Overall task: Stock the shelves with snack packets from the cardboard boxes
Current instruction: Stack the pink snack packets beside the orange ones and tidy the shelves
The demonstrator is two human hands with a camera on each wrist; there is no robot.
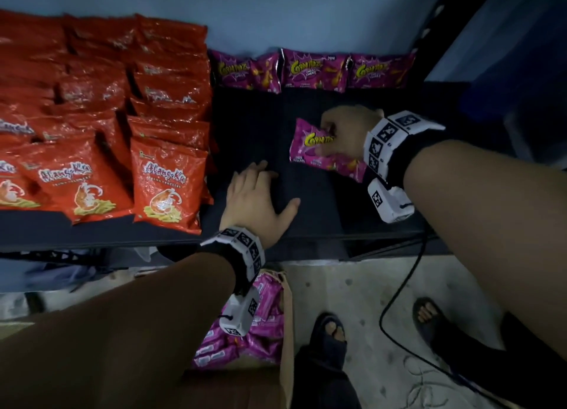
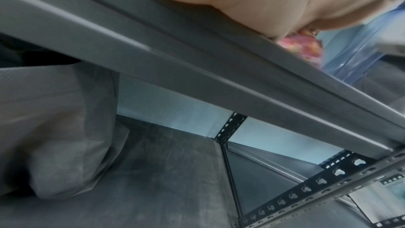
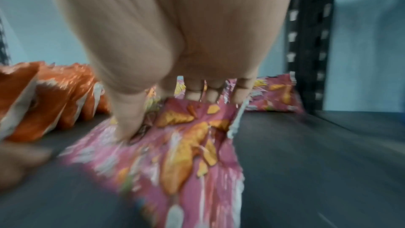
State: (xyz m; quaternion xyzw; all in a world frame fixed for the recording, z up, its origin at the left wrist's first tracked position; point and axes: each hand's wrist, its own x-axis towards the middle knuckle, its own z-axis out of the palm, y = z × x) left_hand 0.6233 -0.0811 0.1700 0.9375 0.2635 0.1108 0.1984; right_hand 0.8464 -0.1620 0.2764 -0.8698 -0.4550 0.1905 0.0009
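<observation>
**Pink packet held over shelf, R hand**

Pink packet (image 1: 319, 150) is in the R hand (image 1: 346, 132), above the dark shelf (image 1: 254, 126), right of centre. Fingers curl over its top edge, thumb on the front; in the R wrist view the thumb presses the printed face and fingertips (image 3: 215, 93) hook behind the top seam. Can't tell if the packet's lower edge touches the shelf.

L hand (image 1: 260, 196) lies flat on the shelf near the front edge, fingers straight and spread, holding nothing. L wrist view shows mostly the shelf's front rail (image 2: 197, 68) from below, w/ the palm on top.

Back row: 3 pink packets (image 1: 316, 71) side by side against the wall, well apart from the held one. Left part of shelf: red packets (image 1: 167, 181) in overlapping rows, front to back.

On the floor under the shelf edge, a cardboard box (image 1: 287, 332) w/ more pink packets (image 1: 267, 316) inside, partly hidden by the L wrist cam. Black cable (image 1: 395, 295) runs across the floor, beside the person's sandalled feet (image 1: 329, 332).
</observation>
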